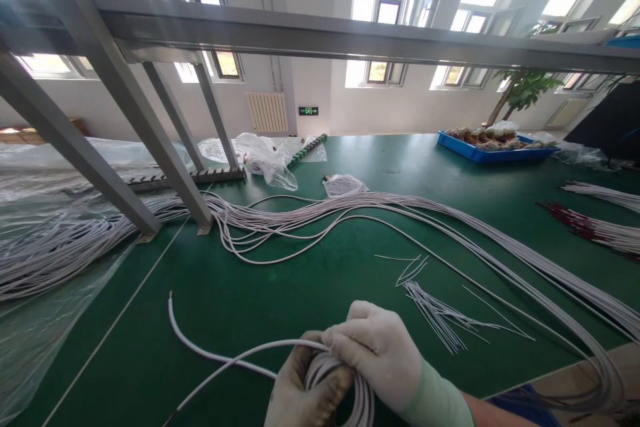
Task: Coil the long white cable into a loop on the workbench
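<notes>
- At the bottom centre of the frame, the gloved right hand (pixel 375 347) is clenched over the top of a coil of white cable (pixel 345 383), its fingers curled down around the loops.
- The gloved left hand (pixel 300 393) sits just below and to the left of it, cupped under the same coil and grasping it from beneath; the two hands touch across the bundle.
- Two loose cable ends (pixel 210 353) leave the coil to the left: one arcs up to a free tip in the lower left of the frame, the other runs down toward the bottom edge.
- The coil is held just above the green table (pixel 280 280), at its near edge.
- A long bundle of white cables (pixel 400 203) lies across the middle of the table, sweeping from the left side to the lower right corner.
- Right of the hands lies a small scatter of thin white strands (pixel 440 313).
- A grey metal frame (pixel 150 140) stands at the upper left, its legs resting on the table beside the cables.
- Crumpled clear plastic bags (pixel 270 160) lie behind the frame, in the upper middle.
- A blue tray (pixel 480 152) with brownish parts sits at the upper right.
- More cable bundles with dark red ends (pixel 590 227) lie along the right edge.
</notes>
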A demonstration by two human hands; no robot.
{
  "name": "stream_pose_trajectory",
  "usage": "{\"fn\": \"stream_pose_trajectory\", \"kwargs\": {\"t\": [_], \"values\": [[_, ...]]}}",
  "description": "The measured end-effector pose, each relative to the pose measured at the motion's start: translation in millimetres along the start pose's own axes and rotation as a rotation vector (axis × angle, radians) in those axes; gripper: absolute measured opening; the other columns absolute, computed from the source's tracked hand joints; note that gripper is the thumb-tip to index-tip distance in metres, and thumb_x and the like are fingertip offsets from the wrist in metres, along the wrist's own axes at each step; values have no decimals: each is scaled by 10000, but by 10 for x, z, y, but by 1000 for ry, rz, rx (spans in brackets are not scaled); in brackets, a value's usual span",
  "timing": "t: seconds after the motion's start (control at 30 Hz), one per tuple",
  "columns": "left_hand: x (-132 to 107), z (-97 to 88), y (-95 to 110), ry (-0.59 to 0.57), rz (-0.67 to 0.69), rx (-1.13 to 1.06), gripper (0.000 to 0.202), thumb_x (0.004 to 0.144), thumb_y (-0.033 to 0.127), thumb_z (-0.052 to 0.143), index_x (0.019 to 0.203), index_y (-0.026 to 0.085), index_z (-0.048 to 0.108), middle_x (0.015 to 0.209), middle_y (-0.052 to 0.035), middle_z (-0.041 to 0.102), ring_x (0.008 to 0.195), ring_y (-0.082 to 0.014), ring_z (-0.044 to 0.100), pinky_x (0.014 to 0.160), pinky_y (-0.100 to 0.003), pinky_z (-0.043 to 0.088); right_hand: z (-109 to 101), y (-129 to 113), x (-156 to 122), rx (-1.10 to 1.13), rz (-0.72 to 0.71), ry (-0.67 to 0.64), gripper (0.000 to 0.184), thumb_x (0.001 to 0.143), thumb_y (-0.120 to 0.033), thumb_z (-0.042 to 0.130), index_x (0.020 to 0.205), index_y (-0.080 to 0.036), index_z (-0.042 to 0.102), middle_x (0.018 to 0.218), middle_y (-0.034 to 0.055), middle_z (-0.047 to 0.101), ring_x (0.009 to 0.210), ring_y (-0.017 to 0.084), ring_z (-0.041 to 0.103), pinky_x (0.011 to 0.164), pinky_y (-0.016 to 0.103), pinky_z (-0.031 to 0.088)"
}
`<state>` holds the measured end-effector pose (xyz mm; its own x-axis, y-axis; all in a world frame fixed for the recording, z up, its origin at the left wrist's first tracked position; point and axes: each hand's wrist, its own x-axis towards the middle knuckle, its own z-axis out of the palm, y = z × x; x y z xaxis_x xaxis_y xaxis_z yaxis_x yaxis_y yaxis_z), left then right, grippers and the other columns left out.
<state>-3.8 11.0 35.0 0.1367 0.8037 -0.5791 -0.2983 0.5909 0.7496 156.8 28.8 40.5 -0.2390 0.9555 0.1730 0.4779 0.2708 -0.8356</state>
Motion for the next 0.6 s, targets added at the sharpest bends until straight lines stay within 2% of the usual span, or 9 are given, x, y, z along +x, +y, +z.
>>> {"fn": "stream_pose_trajectory", "kwargs": {"t": [0.1, 0.2, 0.27, 0.37, 0.43, 0.5, 0.6], "values": [[41, -39, -33, 23, 0, -53, 678, 415, 503, 1043, 934, 165, 766, 893, -84, 798, 928, -305, 735, 913, -435, 555, -46, 31, 30, 76, -30, -30, 447, 1069, -518, 534, 932, -240, 857, 727, 23, 623, 659, 163, 577, 590, 280, 425], [75, -74, -73, -76, 25, -153, 507, 490, 386, 1049, 840, 176, 747, 775, -57, 792, 742, -207, 707, 775, -340, 545, -158, 107, 70, 262, -60, 26, 564, 1117, -553, 372, 1110, -176, 792, 830, 58, 687, 725, 185, 649, 694, 321, 534], [86, -89, -86, -131, 20, -192, 442, 528, 348, 1040, 806, 177, 742, 745, -56, 785, 718, -200, 702, 761, -335, 547, -234, 157, 86, 295, 14, 7, 473, 1120, -484, 394, 1201, -152, 721, 926, 74, 696, 756, 192, 680, 724, 342, 575], [98, -109, -81, -138, 15, -220, 458, 515, 374, 1041, 812, 170, 759, 752, -53, 776, 742, -207, 706, 780, -339, 557, -287, 192, 66, 248, 95, -178, 177, 1025, -283, 593, 1054, -164, 721, 947, 47, 684, 708, 165, 680, 664, 296, 571], [102, -128, -66, -114, -3, -210, 469, 506, 376, 1042, 823, 170, 764, 753, -39, 761, 742, -201, 704, 779, -329, 556, -284, 189, 25, 215, 0, -193, 70, 958, -205, 667, 940, -179, 730, 896, 24, 679, 723, 158, 669, 670, 270, 547], [90, -147, -42, -108, -33, -186, 453, 513, 343, 1038, 831, 172, 764, 792, -42, 759, 789, -223, 721, 818, -348, 565, -280, 178, -20, 82, -204, -143, 124, 987, -219, 653, 905, -197, 744, 874, 24, 673, 762, 161, 649, 686, 268, 510], [21, -159, -2, -132, -29, -172, 405, 554, 347, 1005, 835, 183, 765, 876, -64, 757, 911, -285, 733, 908, -404, 570, -310, 164, -53, -251, -497, -129, 233, 1081, -282, 543, 983, -232, 748, 859, 22, 676, 722, 166, 577, 650, 308, 427]]}}
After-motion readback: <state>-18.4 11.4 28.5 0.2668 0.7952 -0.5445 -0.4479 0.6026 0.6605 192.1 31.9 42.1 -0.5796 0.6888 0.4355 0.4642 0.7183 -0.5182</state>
